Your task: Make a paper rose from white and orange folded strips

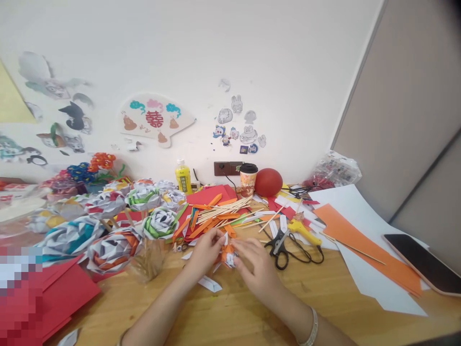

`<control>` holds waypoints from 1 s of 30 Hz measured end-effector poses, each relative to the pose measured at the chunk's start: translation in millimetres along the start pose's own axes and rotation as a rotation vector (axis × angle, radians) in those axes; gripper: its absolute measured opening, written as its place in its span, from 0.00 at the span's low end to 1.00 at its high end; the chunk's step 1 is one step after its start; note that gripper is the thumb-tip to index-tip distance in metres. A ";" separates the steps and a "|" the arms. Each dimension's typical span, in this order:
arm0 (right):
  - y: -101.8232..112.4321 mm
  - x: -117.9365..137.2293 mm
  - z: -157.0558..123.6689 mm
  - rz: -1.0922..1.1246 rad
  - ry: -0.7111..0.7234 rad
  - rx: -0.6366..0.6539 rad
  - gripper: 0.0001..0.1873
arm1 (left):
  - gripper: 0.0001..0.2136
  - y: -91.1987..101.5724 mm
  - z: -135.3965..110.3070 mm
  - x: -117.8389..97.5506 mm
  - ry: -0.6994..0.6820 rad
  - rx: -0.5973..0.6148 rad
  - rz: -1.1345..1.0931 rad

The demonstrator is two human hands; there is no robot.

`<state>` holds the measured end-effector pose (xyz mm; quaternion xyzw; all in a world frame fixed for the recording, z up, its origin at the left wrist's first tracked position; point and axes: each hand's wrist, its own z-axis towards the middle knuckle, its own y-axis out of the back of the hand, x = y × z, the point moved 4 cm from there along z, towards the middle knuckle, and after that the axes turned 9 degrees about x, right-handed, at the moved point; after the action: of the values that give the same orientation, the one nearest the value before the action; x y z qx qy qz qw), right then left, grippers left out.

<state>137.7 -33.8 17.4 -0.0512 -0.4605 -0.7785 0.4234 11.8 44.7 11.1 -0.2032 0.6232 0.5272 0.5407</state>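
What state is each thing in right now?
Folded paper, held in hand
Left hand, pinching it
Right hand, touching it
Yellow bottle, upright, capped
Paper cup, upright, lidded
Red balloon, inflated
Phone, lying, screen dark
Scissors, lying, opening unclear
Glue gun, lying, unheld
Wall socket, cable plugged in

Left forearm [163,300], right forearm [288,307] extended forward, converging. Left hand [209,250]: thumb and fingertips pinched. Right hand [256,262]: alongside, fingers curved inward.

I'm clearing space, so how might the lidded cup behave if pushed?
The cup may tip easily, being taller than wide. Pushed rightward, it may set the rounded red balloon rolling. Weight is hard to judge, since the lid hides any contents.
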 end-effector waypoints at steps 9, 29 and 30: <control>-7.5 3.1 0.7 -0.020 0.040 0.085 0.13 | 0.07 -2.8 -6.3 -11.3 -0.053 -0.008 0.155; -0.9 -50.4 9.0 0.626 -0.361 -0.047 0.12 | 0.11 -6.6 -1.2 -6.9 -0.122 0.053 -0.260; -3.5 -51.8 10.0 0.673 -0.371 -0.020 0.11 | 0.12 -7.8 -1.3 -6.4 -0.124 0.044 -0.243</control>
<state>165.1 6.3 -3.6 -0.3436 -0.4792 -0.5777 0.5644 19.7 38.8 13.2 -0.2323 0.5709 0.4557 0.6422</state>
